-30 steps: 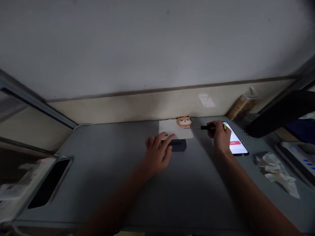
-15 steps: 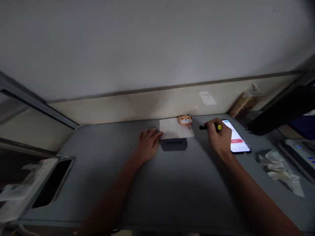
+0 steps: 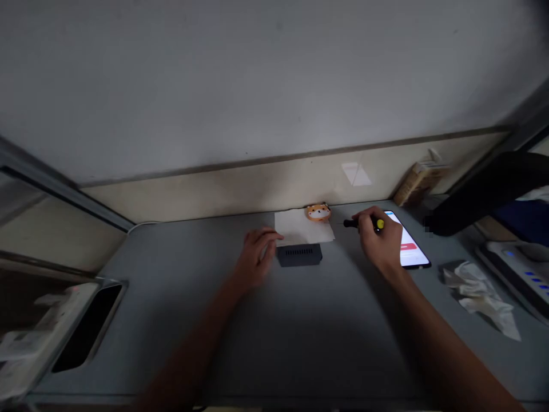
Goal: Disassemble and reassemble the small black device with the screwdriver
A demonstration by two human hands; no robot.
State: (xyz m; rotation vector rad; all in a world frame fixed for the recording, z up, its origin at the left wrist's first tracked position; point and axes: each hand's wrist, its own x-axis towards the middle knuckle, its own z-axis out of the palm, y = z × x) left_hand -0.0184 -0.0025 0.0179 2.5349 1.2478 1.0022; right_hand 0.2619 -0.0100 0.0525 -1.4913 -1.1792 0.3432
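Observation:
My left hand (image 3: 256,257) has its fingers stretched out, with a fingertip at the left edge of a white sheet of paper (image 3: 291,228). Just to the right of that hand lies a dark grey box with a row of vent slots (image 3: 299,255), in front of the paper. An orange and white animal-face item (image 3: 318,212) rests on the paper's far right corner. My right hand (image 3: 380,237) is closed around a small screwdriver with a black and yellow handle (image 3: 352,223). Its thin shaft points left toward the paper and is hard to make out.
A lit smartphone (image 3: 409,247) lies beside my right hand, partly covered by it. Crumpled tissue (image 3: 482,297) is farther right, near a grey device with blue lights (image 3: 517,274). A carton (image 3: 418,182) stands by the wall. At left is a dark-screened device (image 3: 88,329).
The view has shifted slightly. My left hand's fingers have drawn closer together, and the hand sits a little apart from the vented box. My right hand still holds the screwdriver.

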